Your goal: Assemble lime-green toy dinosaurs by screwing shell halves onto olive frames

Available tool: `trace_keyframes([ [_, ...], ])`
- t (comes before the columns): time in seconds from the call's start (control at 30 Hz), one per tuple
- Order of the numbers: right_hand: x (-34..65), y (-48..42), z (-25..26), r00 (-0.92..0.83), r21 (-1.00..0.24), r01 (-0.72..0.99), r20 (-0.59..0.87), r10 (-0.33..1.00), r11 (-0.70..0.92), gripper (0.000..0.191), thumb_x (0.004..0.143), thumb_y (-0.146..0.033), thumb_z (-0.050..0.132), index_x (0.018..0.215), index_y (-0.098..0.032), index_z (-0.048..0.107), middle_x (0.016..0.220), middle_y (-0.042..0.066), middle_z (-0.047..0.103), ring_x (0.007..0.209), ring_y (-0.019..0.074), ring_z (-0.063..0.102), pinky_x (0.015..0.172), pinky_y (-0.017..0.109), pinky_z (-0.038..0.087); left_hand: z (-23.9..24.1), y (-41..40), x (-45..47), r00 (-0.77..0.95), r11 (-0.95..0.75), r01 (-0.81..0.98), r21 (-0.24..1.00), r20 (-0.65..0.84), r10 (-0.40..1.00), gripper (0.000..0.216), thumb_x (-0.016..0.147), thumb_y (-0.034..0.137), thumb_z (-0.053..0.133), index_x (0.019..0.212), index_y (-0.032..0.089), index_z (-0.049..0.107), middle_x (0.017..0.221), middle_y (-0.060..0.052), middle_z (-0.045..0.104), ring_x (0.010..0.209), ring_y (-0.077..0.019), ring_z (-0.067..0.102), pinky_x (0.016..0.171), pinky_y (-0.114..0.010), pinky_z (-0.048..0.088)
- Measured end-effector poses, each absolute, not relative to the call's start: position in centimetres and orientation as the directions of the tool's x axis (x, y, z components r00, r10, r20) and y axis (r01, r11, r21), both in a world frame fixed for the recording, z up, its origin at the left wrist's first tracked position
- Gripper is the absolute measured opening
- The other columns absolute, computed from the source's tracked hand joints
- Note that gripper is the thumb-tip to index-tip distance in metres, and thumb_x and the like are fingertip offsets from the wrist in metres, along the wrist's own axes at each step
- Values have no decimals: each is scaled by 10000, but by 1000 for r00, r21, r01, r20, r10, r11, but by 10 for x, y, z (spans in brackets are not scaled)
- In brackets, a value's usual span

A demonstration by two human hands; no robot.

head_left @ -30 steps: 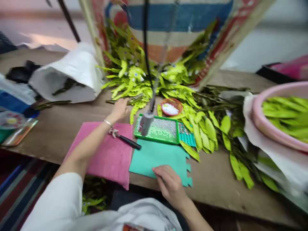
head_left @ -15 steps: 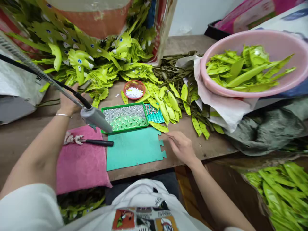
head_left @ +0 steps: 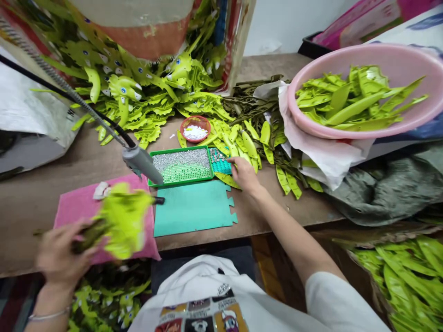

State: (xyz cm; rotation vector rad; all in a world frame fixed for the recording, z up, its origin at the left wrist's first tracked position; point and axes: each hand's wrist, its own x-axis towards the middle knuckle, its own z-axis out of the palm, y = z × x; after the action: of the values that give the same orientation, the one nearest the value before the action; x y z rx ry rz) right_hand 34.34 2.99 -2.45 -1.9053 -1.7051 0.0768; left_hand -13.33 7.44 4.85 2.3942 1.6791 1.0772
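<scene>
My left hand (head_left: 64, 251) is closed around the dark, strap-like end of a yellow-green sheet piece (head_left: 126, 219). The piece is smeared by motion above the pink cloth (head_left: 76, 207) and partly covers a hammer (head_left: 158, 200) with a black handle. At the right end of the small teal tray (head_left: 223, 167) is my right hand (head_left: 245, 175), fingertips pinched by its small metal discs. Whatever they hold is too small to make out. Beside that tray is a green tray (head_left: 182, 173) of tiny silver parts. A teal foam mat (head_left: 192, 210) lies in front.
A grey lamp head (head_left: 141, 166) hangs over the green tray's left corner. Behind stand a red basket (head_left: 195, 121) of white bits and yellow-green dinosaur-head pieces (head_left: 124, 90). Loose curved strips (head_left: 249, 145) lie right of it, and a pink basin (head_left: 363, 133) holds more strips.
My left hand has come back from the pile at the far left, bringing a yellow-green piece over the pink cloth. My right hand has moved up from beside the mat to the small teal tray.
</scene>
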Motion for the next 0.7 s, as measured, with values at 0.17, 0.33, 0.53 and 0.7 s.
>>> trace_keyframes([
  [0.17, 346, 66, -27, 122, -407, 913, 227, 966, -20, 216, 835, -84, 429, 969, -150, 585, 923, 171, 675, 897, 286, 583, 826, 420, 464, 20, 35, -74, 717, -779, 617, 113, 329, 615, 473, 859, 478, 654, 1305, 329, 604, 917, -75, 679, 783, -256, 659, 701, -364, 530],
  [0.33, 350, 77, -38, 116, -292, 955, 207, 972, -52, 168, 820, -102, 448, 909, -154, 580, 877, 160, 655, 872, 282, 566, 802, 422, 449, -1, 29, -27, 785, -795, 604, 54, 134, 605, 458, 939, 522, 554, 1277, 220, 616, 948, -107, 642, 836, -235, 616, 750, -341, 470],
  [0.53, 324, 51, -3, 164, -540, 841, 247, 955, -5, 145, 790, -187, 561, 934, -179, 544, 849, 72, 676, 727, 181, 574, 735, 362, 487, -1, 28, -16, 794, -798, 603, -7, 108, 599, 500, 952, 578, 493, 1286, 225, 607, 951, -93, 627, 863, -230, 588, 762, -333, 426],
  [0.7, 274, -7, 34, -257, -825, 543, 12, 966, 154, 131, 806, -255, 600, 883, -211, 503, 805, 15, 678, 654, 117, 586, 617, 258, 485, 4, 29, -14, 807, -810, 586, -17, 99, 582, 507, 961, 584, 463, 1284, 221, 608, 946, -97, 632, 849, -235, 582, 742, -348, 409],
])
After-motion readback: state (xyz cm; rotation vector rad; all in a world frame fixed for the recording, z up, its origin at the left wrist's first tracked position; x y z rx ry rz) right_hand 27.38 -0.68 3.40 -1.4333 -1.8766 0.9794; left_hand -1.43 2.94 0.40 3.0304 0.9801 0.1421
